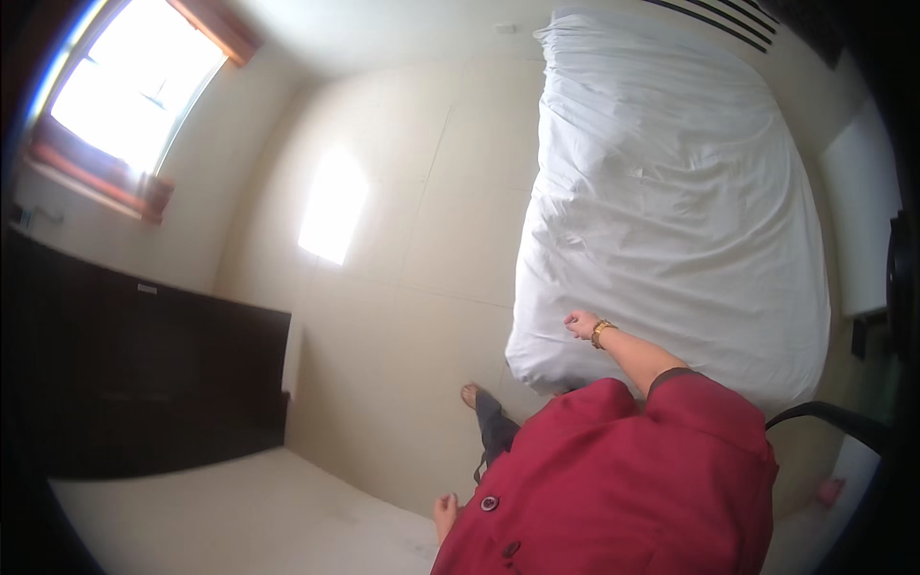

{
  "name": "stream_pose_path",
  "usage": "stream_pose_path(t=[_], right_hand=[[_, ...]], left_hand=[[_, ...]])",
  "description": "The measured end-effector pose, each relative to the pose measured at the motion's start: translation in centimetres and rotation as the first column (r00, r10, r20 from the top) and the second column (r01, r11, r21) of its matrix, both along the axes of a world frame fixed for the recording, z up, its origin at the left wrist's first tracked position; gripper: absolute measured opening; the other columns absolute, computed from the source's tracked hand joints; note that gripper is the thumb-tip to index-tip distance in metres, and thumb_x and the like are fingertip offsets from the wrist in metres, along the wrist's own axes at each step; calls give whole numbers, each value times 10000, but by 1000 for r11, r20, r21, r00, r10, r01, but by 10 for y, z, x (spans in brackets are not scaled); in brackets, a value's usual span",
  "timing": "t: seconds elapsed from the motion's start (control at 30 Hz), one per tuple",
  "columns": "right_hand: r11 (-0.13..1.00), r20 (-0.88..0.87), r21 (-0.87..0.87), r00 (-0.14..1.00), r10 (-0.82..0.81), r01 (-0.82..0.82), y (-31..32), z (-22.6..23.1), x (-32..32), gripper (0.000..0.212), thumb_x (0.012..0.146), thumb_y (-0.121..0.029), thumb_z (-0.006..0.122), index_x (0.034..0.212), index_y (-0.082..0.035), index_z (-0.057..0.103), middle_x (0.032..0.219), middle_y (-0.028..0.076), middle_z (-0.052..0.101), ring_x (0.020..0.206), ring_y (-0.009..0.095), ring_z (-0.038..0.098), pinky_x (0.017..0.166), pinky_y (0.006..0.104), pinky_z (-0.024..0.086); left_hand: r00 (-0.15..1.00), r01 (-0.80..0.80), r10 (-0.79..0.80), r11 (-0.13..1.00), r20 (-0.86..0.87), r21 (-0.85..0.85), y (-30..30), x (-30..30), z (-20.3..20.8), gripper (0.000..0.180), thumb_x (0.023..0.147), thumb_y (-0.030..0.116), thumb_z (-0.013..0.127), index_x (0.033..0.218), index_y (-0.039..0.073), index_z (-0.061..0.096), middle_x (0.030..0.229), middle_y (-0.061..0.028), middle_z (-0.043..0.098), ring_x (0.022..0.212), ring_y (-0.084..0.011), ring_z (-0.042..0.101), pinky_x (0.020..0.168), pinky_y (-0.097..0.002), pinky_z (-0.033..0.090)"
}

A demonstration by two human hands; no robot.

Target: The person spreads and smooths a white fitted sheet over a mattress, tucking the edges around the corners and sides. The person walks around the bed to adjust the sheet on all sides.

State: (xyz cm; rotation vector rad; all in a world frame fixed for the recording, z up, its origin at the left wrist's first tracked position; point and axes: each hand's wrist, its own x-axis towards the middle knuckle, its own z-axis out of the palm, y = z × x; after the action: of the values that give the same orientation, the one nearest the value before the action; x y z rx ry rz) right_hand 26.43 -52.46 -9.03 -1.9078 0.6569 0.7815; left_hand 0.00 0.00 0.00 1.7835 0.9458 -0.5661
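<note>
White bed sheet (671,211) lies under our right hand (582,325), near the sheet's lower left corner. We see that hand's fingers curled loosely inward, but we cannot tell whether they touch the cloth or pinch any of it. A gold-coloured band (601,333) circles the wrist, and our bare forearm (637,355) reaches back to the short sleeve (709,407) of our red shirt (613,479). Our left hand (446,510) hangs low beside the shirt, well apart from the sheet; its fingers look bent, and we cannot tell whether they hold anything.

The sheet fills much of the right half of our view, wrinkled across its middle, with ruffled folds at its far left corner. Left of it, a foot (469,395) shows below a dark trouser leg (494,428) on the tiled floor (412,326). Farther left, a bright patch of light (335,206) lies on the same floor. Beyond that we see a glaring window (144,86) with orange cloth (101,177) along its edges, and nearer us a large dark brown panel (153,369). Dark strips (724,24) show past the sheet's far right corner, and a curved black thing (839,419), which we cannot identify, shows right of our sleeve.
</note>
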Motion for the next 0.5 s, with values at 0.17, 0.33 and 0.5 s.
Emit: stream_pose_path(t=[0.17,0.33,0.5], right_hand=[[973,60,-99,977,-205,210,69,-23,33,216,801,-195,610,998,-118,654,735,48,658,604,139,615,564,299,504],[939,-8,167,953,-302,299,125,-21,52,268,834,-173,617,1073,-56,595,905,58,646,702,113,618,596,275,502],[924,393,7,849,-354,382,121,-27,121,407,770,-320,703,1052,-56,574,973,100,658,880,222,635,778,336,498]], left_hand=[[930,357,-364,927,46,116,96,115,-32,312,880,264,618,1085,29,611,960,-147,665,892,-238,643,764,-327,506],[648,644,-752,626,123,439,101,334,27,203,876,234,616,1026,102,653,918,-141,655,850,-242,646,738,-343,502],[344,776,-916,402,208,487,14,509,69,178,894,189,583,1054,135,640,956,-144,633,827,-227,639,690,-342,497]])
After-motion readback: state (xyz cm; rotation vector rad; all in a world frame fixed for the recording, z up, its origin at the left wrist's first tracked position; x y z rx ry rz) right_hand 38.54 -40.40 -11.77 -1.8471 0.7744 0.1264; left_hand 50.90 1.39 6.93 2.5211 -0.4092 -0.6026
